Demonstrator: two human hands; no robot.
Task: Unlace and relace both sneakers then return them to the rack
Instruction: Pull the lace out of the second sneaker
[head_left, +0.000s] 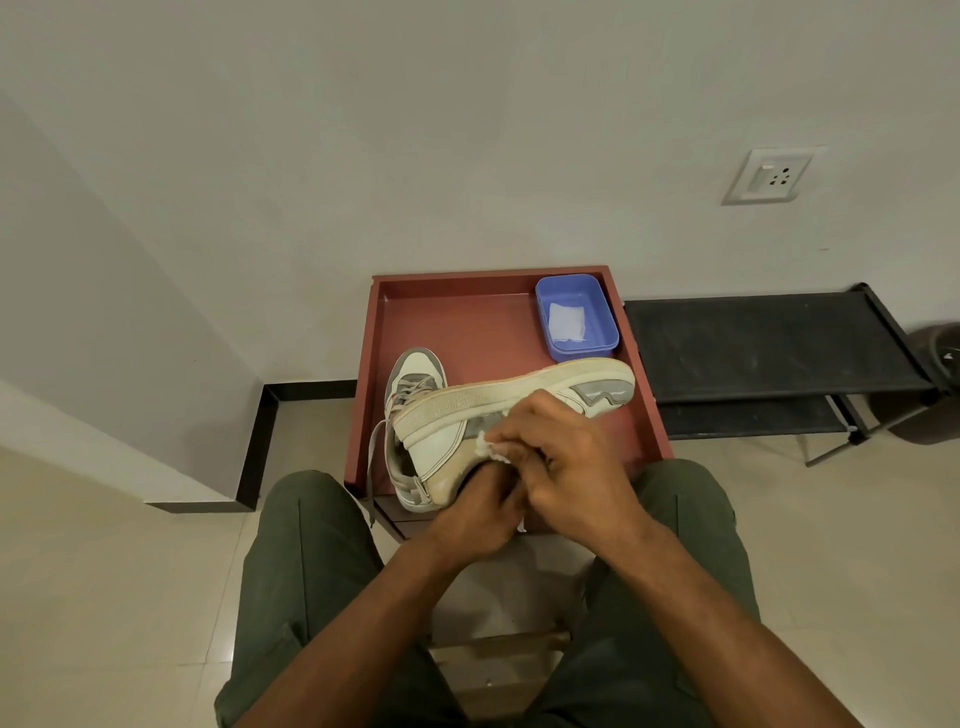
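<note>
A white and grey sneaker (519, 395) lies on its side above the red table (467, 322), its sole facing away from me. My left hand (475, 512) grips it from below near the heel. My right hand (566, 457) pinches a small white wipe (491, 449) against the sneaker's side. The second sneaker (415, 374) stands upright on the table behind it, laces in place, one grey lace (373, 457) hanging over the table's front edge.
A blue plastic tub (576, 317) with a white wipe inside sits at the table's back right corner. A black shoe rack (769, 358) stands to the right against the wall. My legs in green trousers flank the table.
</note>
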